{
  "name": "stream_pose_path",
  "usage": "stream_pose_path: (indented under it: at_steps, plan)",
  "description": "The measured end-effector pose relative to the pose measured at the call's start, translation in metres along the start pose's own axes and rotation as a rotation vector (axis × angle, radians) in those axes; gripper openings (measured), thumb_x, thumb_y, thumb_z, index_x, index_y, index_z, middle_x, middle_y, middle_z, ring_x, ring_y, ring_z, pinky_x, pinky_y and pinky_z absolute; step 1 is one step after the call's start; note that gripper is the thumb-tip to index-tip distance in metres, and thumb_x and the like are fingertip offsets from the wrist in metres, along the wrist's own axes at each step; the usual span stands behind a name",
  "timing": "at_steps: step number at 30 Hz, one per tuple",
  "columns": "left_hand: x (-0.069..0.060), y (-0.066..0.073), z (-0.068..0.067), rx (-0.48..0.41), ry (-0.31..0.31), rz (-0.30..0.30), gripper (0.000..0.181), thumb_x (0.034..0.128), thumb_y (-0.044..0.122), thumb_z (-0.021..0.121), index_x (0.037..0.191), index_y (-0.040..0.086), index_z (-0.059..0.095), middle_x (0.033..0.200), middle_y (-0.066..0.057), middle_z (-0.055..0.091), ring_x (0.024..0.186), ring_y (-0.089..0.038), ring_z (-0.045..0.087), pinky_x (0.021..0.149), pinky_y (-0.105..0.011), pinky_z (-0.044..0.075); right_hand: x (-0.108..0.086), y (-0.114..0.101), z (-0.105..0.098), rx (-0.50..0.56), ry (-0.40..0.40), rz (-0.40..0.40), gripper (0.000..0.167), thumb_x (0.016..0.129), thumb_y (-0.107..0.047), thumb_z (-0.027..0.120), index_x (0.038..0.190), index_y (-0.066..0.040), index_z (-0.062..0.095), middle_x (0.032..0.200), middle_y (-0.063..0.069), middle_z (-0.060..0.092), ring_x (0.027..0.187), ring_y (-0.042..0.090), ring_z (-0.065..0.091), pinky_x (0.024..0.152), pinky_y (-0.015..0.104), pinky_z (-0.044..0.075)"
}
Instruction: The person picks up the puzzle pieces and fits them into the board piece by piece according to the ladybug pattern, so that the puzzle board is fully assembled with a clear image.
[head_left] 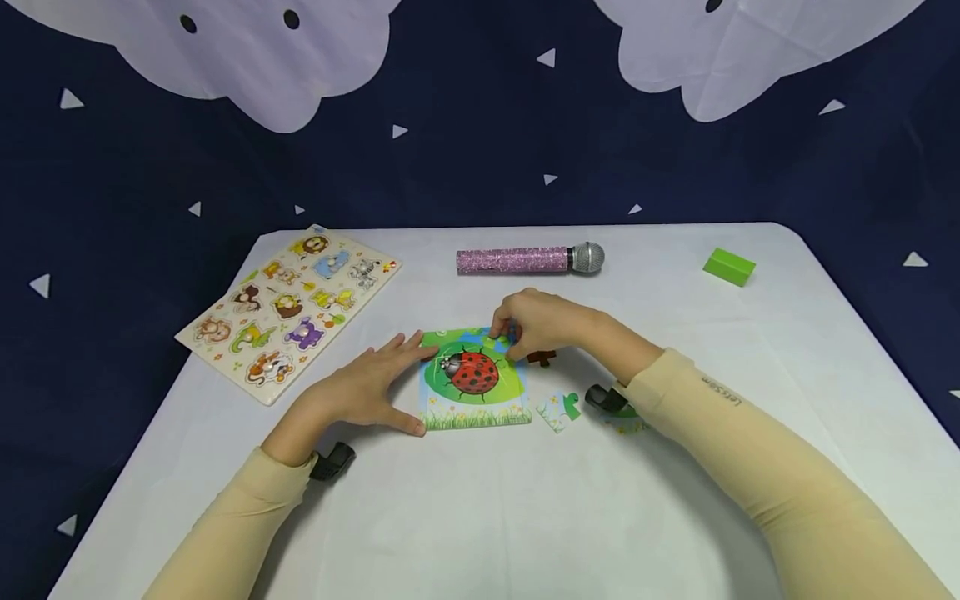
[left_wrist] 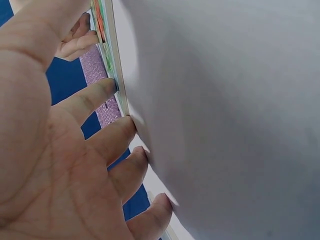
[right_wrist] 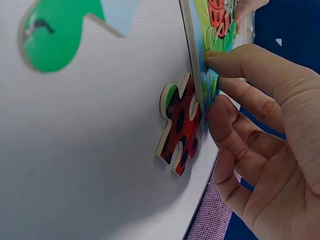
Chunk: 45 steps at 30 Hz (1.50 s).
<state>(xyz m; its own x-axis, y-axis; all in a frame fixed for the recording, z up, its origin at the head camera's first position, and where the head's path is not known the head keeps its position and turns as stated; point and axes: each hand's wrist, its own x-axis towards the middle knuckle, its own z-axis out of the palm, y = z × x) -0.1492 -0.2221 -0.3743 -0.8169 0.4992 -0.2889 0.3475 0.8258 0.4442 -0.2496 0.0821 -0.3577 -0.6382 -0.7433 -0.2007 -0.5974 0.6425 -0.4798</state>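
Observation:
A square ladybug jigsaw board (head_left: 476, 417) lies on the table between both hands. My left hand (head_left: 367, 385) spreads its fingers at the board's left side, thumb by the lower left corner and fingertips at the left edge. Over the upper right corner, my right hand (head_left: 547, 323) pinches a green and blue puzzle piece (right_wrist: 212, 89), partly hidden by its fingers. A red puzzle piece with black spots (right_wrist: 179, 127) lies beside the board, below that hand. Nearer the right wrist is a light blue and green piece (head_left: 558, 411).
Another piece (head_left: 628, 425) shows partly under the right wrist's black camera (head_left: 606, 398). An animal peg puzzle (head_left: 288, 321) lies at the left. Behind the board is a glittery pink microphone (head_left: 517, 260). A green block (head_left: 730, 267) stands at the back right.

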Motion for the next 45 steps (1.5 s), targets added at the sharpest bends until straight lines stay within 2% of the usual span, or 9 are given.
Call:
stream_pose_path:
  at_steps: [7, 15, 26, 32, 45]
  plan:
    - [0.000, 0.002, -0.002, -0.003, -0.001, 0.002, 0.117, 0.0773, 0.054, 0.094, 0.170, 0.017, 0.033, 0.181, -0.016, 0.015, 0.167, -0.047, 0.011, 0.130, -0.076, 0.013, -0.001, -0.002, -0.001, -0.008, 0.001, 0.008, 0.029, 0.088, -0.019, 0.089, 0.114, -0.014, 0.080, 0.106, -0.001, 0.078, 0.087, 0.012, 0.069, 0.084, 0.033, 0.061]
    - [0.001, 0.002, -0.001, 0.004, -0.010, 0.003, 0.118, 0.0770, 0.055, 0.094, 0.171, 0.018, 0.032, 0.181, -0.015, 0.013, 0.167, -0.046, 0.010, 0.130, -0.076, 0.013, -0.003, -0.001, 0.002, -0.061, -0.016, -0.039, 0.037, 0.090, -0.021, 0.086, 0.126, -0.024, 0.078, 0.114, 0.002, 0.070, 0.099, 0.017, 0.065, 0.088, 0.039, 0.058]
    - [0.001, 0.004, -0.002, 0.004, -0.015, -0.004, 0.118, 0.0770, 0.052, 0.095, 0.171, 0.018, 0.031, 0.181, -0.016, 0.013, 0.167, -0.047, 0.010, 0.130, -0.076, 0.014, -0.002, -0.006, 0.002, -0.087, -0.044, -0.084, 0.042, 0.092, -0.017, 0.083, 0.131, -0.028, 0.077, 0.116, 0.003, 0.066, 0.097, 0.019, 0.059, 0.082, 0.035, 0.054]
    - [0.000, 0.003, -0.003, 0.005, -0.022, -0.008, 0.118, 0.0779, 0.053, 0.094, 0.171, 0.018, 0.031, 0.181, -0.015, 0.013, 0.168, -0.046, 0.009, 0.130, -0.076, 0.013, -0.002, -0.009, 0.002, -0.105, -0.065, -0.073, 0.047, 0.094, -0.015, 0.081, 0.138, -0.030, 0.074, 0.123, 0.004, 0.065, 0.104, 0.020, 0.061, 0.084, 0.036, 0.055]
    - [0.001, 0.004, -0.002, 0.003, -0.014, 0.000, 0.118, 0.0776, 0.053, 0.094, 0.170, 0.016, 0.032, 0.181, -0.018, 0.014, 0.167, -0.048, 0.010, 0.129, -0.078, 0.014, -0.004, -0.014, 0.005, -0.158, -0.064, -0.056, 0.048, 0.095, -0.014, 0.080, 0.140, -0.029, 0.074, 0.124, 0.005, 0.065, 0.112, 0.021, 0.064, 0.088, 0.039, 0.059]
